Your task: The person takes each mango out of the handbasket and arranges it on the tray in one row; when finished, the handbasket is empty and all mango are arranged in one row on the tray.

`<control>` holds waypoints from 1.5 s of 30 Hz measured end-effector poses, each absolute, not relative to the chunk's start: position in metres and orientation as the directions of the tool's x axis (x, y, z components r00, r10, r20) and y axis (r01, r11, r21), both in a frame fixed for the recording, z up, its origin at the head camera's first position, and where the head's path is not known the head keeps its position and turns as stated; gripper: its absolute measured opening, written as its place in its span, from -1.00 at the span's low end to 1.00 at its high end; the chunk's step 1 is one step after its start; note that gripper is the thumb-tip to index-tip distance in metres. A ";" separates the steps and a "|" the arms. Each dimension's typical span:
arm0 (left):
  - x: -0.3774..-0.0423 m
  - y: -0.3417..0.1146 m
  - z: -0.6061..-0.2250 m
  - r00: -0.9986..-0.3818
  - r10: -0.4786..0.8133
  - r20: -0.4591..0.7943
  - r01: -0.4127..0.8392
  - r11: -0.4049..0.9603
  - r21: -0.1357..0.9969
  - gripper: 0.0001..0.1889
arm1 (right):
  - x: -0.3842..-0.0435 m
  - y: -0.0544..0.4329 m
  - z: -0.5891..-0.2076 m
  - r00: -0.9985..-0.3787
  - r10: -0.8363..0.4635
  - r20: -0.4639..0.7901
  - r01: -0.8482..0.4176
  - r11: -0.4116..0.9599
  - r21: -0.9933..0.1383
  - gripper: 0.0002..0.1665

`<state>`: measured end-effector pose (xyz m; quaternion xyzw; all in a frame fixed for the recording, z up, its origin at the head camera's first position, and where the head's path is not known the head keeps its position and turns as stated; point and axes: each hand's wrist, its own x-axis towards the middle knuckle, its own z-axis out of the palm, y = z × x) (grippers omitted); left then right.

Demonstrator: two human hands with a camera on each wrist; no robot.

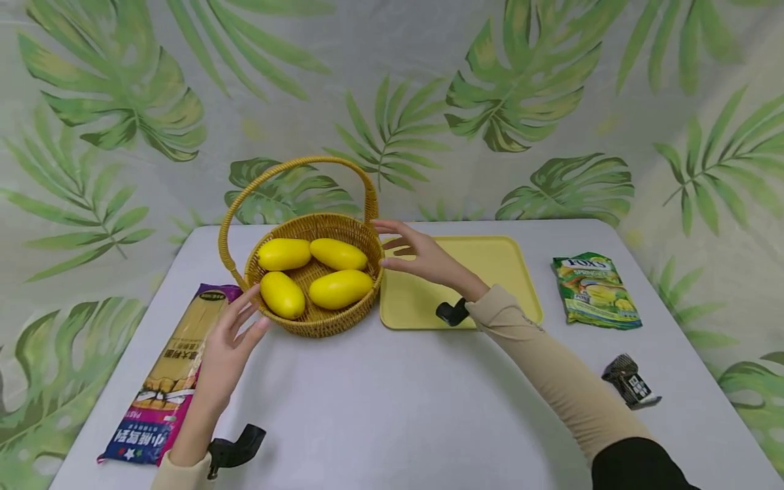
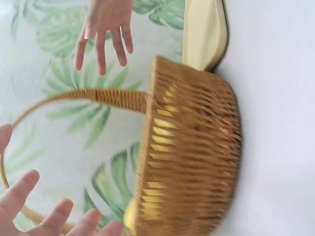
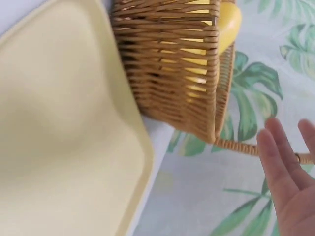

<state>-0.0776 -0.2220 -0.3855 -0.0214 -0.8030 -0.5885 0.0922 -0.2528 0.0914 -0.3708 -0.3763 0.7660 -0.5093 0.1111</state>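
Golden wicker basket (image 1: 315, 328), round and upright, is set on the white table (image 1: 367, 408), its mouth turned upward and four yellow fruits (image 1: 340, 289) held inside. It is flanked by both hands, lying right of the left hand (image 1: 223, 347) and left of the right hand (image 1: 422, 257), neither clearly nearer. All visible fingers are spread, nothing gripped. Its longest line is given by the handle (image 1: 306, 162), arched from near left to far right.

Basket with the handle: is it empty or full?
Neither: the basket holds four yellow fruits, but its woven bottom shows between them, so it isn't packed full.
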 end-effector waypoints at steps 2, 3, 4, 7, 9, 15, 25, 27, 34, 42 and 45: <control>-0.075 -0.228 -0.392 -0.987 -0.111 0.117 0.081 0.289 0.954 -0.45 | -0.258 0.079 -0.370 -0.674 -0.713 0.193 -0.448 0.186 -0.875 -0.23; -0.074 -0.230 -0.395 -0.987 -0.127 0.097 0.060 0.272 0.960 -0.45 | -0.261 0.074 -0.370 -0.663 -0.725 0.185 -0.445 0.182 -0.877 -0.24; -0.074 -0.232 -0.398 -0.987 -0.139 0.082 0.046 0.246 0.968 -0.45 | -0.263 0.069 -0.370 -0.653 -0.737 0.174 -0.440 0.182 -0.879 -0.26; -0.073 -0.236 -0.408 -0.987 -0.152 0.044 0.017 0.173 0.985 -0.45 | -0.270 0.056 -0.370 -0.619 -0.773 0.141 -0.420 0.174 -0.890 -0.27; -0.074 -0.237 -0.414 -0.989 -0.146 0.005 -0.014 0.126 0.992 -0.44 | -0.275 0.048 -0.372 -0.583 -0.803 0.125 -0.405 0.154 -0.901 -0.28; -0.083 -0.232 -0.430 -0.993 -0.098 -0.070 -0.080 0.104 0.991 -0.38 | -0.284 0.028 -0.375 -0.503 -0.864 -0.016 -0.368 0.231 -0.901 -0.28; -0.101 -0.218 -0.440 -0.986 -0.084 -0.145 -0.150 0.056 0.987 -0.33 | -0.288 0.003 -0.379 -0.440 -0.859 -0.261 -0.353 0.433 -0.830 -0.28; -0.103 -0.217 -0.442 -0.986 -0.092 -0.141 -0.147 0.062 0.987 -0.33 | -0.288 0.000 -0.381 -0.432 -0.860 -0.272 -0.350 0.438 -0.828 -0.29; -0.103 -0.215 -0.446 -0.986 -0.117 -0.121 -0.133 0.102 0.986 -0.33 | -0.283 -0.009 -0.385 -0.394 -0.864 -0.313 -0.406 0.469 -0.784 -0.30; -0.105 -0.215 -0.447 -0.988 -0.105 -0.109 -0.122 0.124 0.985 -0.33 | -0.275 -0.017 -0.388 -0.355 -0.858 -0.371 -0.471 0.507 -0.722 -0.20; -0.105 -0.215 -0.447 -0.988 -0.106 -0.113 -0.126 0.128 0.984 -0.33 | -0.273 -0.019 -0.390 -0.373 -0.847 -0.379 -0.489 0.526 -0.696 -0.20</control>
